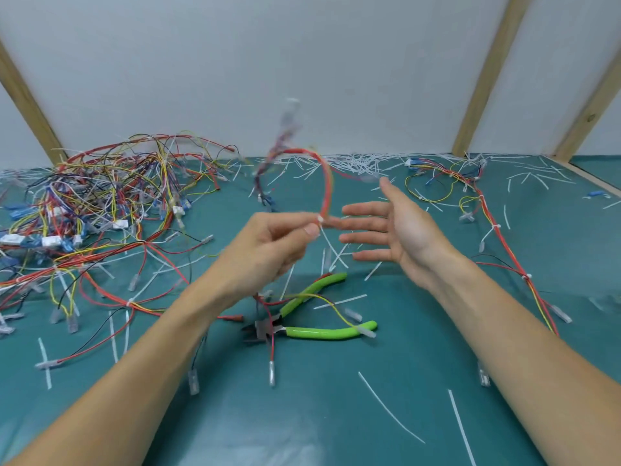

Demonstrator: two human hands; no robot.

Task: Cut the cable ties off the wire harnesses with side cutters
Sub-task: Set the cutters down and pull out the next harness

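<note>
My left hand (272,240) pinches a red and yellow wire harness (324,183) near a white cable tie (320,219). The harness arches up and to the left above the table, and its far end is blurred. My right hand (393,230) is open just to the right of it, fingers straight and pointing left, fingertips close to the pinched spot. The side cutters (302,326) with green handles lie on the green mat below my hands, with loose wires draped over them. No hand touches the cutters.
A big tangled pile of harnesses (100,213) covers the left of the mat (336,415). Another harness (487,210) runs along the right side. Cut white tie pieces (353,166) litter the back edge and the mat. Wooden posts (487,75) stand against the white wall.
</note>
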